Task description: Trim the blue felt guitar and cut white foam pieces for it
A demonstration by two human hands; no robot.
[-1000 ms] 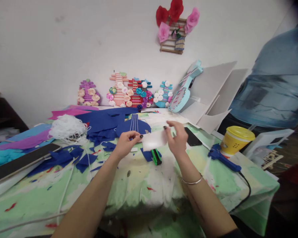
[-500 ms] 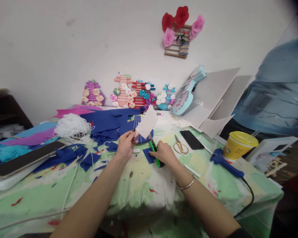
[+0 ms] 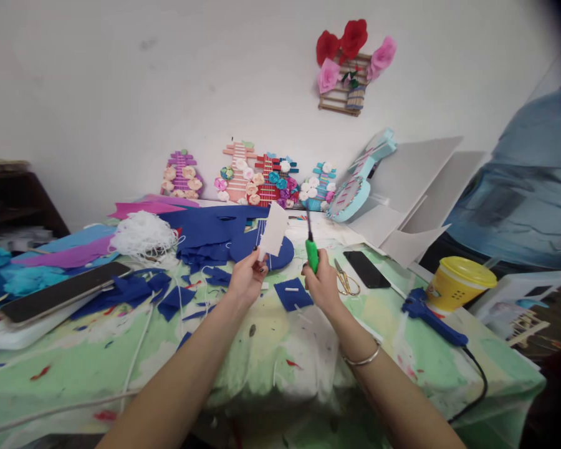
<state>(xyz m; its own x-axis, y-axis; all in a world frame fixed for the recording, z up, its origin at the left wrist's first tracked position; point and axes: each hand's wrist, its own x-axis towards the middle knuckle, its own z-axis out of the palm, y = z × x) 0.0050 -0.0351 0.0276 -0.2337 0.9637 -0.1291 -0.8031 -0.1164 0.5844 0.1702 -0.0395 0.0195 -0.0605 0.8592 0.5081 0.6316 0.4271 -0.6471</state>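
Between the fingertips of my left hand [image 3: 249, 274] is a piece of white cardboard [image 3: 275, 229], held upright above the table. My right hand [image 3: 323, 280] is closed around a pair of green-handled scissors [image 3: 311, 254], seen edge-on with the dark blades pointing up. A blue guitar shape [image 3: 280, 254] with white strings lies behind the cardboard and is partly hidden by it. Below my hands lies a square blue scrap [image 3: 287, 299] with a small white strip [image 3: 291, 289] on it.
Gold scissors [image 3: 348, 284], a black phone [image 3: 367, 269], a blue glue gun [image 3: 434, 317] with its cord and a yellow cup [image 3: 462, 280] lie at right. White string [image 3: 143, 235], blue scraps [image 3: 172, 302] and another phone [image 3: 65, 292] are at left. Decorated guitars [image 3: 240, 171] lean along the wall.
The scissors have swung away from the cardboard to the right and up, leaving the blue scrap uncovered. A small white strip now shows on that scrap. My left hand still holds the cardboard.
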